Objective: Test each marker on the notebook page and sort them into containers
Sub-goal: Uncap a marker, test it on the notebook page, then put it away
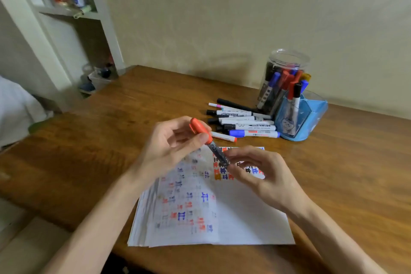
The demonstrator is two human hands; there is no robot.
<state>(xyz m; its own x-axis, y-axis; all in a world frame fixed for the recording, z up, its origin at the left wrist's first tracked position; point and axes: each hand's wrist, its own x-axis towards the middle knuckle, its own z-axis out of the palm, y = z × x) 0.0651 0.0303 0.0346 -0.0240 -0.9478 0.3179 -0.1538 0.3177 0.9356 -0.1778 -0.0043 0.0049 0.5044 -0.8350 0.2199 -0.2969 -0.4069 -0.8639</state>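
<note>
Midair, left hand [171,143] gripping orange cap [198,127], right hand [261,177] pinching marker barrel [218,154]

Repeated 正 on notebook page [244,218]

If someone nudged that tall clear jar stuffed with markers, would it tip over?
Possibly: the tall clear plastic jar is narrow for its height and packed with markers, so probably top-heavy. The blue pen holder close in front might brace it that way. Its smooth base would likely slide on the wooden table first.
</note>
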